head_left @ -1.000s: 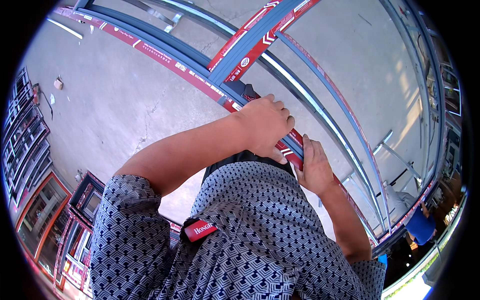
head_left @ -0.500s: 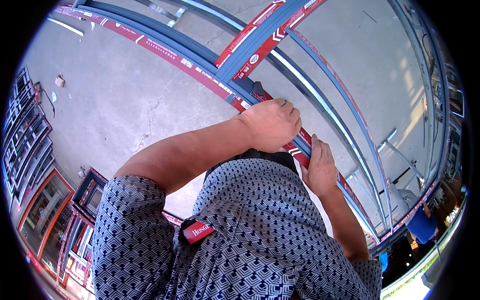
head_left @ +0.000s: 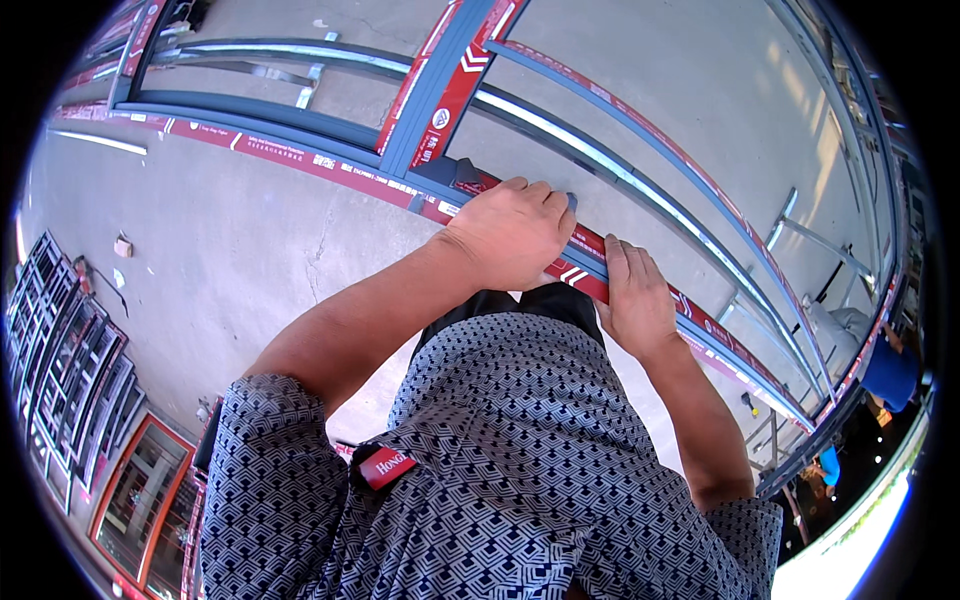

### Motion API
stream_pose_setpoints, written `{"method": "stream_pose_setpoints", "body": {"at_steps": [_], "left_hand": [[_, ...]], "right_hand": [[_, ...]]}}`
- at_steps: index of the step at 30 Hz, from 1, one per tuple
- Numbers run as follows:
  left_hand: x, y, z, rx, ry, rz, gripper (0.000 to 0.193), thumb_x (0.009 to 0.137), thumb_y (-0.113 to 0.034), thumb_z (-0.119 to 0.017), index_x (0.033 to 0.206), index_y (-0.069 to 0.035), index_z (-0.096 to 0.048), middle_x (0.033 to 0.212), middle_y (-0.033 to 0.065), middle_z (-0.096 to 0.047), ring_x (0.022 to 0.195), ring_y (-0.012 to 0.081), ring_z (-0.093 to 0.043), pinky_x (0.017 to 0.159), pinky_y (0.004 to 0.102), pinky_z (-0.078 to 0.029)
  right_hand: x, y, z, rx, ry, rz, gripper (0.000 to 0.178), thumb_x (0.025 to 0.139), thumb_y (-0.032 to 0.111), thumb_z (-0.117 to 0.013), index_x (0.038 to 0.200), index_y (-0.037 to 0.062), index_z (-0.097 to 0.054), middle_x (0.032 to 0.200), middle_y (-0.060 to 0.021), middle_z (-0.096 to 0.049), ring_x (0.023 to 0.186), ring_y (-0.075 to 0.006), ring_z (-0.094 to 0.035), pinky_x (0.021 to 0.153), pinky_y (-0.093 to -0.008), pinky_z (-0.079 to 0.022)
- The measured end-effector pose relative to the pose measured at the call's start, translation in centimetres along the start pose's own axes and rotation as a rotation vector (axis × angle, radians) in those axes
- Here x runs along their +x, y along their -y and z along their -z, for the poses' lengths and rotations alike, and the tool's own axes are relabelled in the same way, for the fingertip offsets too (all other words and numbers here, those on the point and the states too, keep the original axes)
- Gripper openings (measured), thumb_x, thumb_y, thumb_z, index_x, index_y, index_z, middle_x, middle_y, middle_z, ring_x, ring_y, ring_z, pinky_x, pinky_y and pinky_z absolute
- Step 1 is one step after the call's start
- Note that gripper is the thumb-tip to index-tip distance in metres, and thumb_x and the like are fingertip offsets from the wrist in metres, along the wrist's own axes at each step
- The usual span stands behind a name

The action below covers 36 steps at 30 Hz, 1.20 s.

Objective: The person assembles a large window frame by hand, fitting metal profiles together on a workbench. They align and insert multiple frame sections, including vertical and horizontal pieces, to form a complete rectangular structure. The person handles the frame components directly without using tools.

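Observation:
A large dark grey window frame [head_left: 270, 133], its edges covered in red protective film, spans the view in front of me at waist height. My left hand [head_left: 518, 235] is closed over its near bar, to the right of the joint with a crossbar [head_left: 437, 95]. A short dark grey strip [head_left: 463, 171] shows at the left side of that fist, and a small dark end pokes out at its right; the fingers cover the rest. Farther right along the same bar, my right hand [head_left: 640, 298] grips it, fingers over the top and thumb on the near side.
Beneath the frame run metal rails [head_left: 600, 172] of a support stand. Stacked frames [head_left: 75, 365] and an orange-edged glass panel [head_left: 140, 500] stand at the left. A person in blue [head_left: 890, 375] is at the far right. A small block [head_left: 123, 245] lies on the concrete floor.
My view has turned, so the frame's far left corner now shows and the crossbar sits farther left. Both hands remain on the near bar, the left slightly higher in the picture.

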<state>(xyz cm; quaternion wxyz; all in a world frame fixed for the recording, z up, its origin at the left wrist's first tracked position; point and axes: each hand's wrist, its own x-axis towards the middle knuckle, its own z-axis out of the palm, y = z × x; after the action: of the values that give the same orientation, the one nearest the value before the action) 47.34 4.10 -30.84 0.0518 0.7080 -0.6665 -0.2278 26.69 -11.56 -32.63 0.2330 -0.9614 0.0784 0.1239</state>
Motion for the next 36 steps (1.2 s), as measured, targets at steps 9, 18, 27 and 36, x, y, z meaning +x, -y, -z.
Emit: {"method": "stream_pose_setpoints", "body": {"at_steps": [9,18,27,36], "left_hand": [[1.6,-0.1,-3.2,-0.008,-0.06,-0.079,0.053,0.079,-0.035,-0.089,0.114,-0.004,-0.066,0.106,0.0112,-0.067,0.11,0.0307,-0.068,0.096,0.043,-0.055],[-0.2,3.3,-4.6,0.151,0.018,-0.001,0.075,0.076,-0.035,-0.096,0.135,-0.002,-0.062,0.123,0.0143,-0.07,0.115,0.0326,-0.068,0.102,0.0431,-0.056],[-1.2,6.3,-3.9,0.214,0.035,-0.002,0.076,0.074,-0.022,-0.097,0.137,0.001,-0.061,0.119,0.0193,-0.07,0.111,0.0388,-0.069,0.099,0.0448,-0.057],[-2.2,8.4,-2.9,0.202,0.008,-0.016,0.07,0.075,-0.015,-0.094,0.135,0.001,-0.062,0.123,0.0216,-0.069,0.115,0.0426,-0.068,0.099,0.0474,-0.057]], "right_hand": [[1.4,0.0,-3.0,-0.014,-0.263,0.069,0.036,0.09,0.011,-0.062,0.122,-0.0042,-0.061,0.11,-0.0183,-0.071,0.104,-0.0332,-0.071,0.095,-0.043,-0.058],[-2.4,-3.7,-6.1,-0.066,-0.286,-0.092,0.047,0.083,0.026,-0.081,0.12,0.0017,-0.064,0.106,-0.0135,-0.07,0.105,-0.0318,-0.073,0.092,-0.0411,-0.059],[-17.9,-18.9,-6.1,-0.235,-0.362,-0.309,0.058,0.08,0.054,-0.089,0.106,0.0053,-0.07,0.096,-0.014,-0.073,0.094,-0.0311,-0.075,0.088,-0.0398,-0.062],[-17.1,-19.5,-7.2,-0.305,-0.522,-0.192,0.06,0.082,0.06,-0.084,0.099,0.0044,-0.069,0.088,-0.0104,-0.072,0.087,-0.0302,-0.075,0.083,-0.038,-0.062]]}}
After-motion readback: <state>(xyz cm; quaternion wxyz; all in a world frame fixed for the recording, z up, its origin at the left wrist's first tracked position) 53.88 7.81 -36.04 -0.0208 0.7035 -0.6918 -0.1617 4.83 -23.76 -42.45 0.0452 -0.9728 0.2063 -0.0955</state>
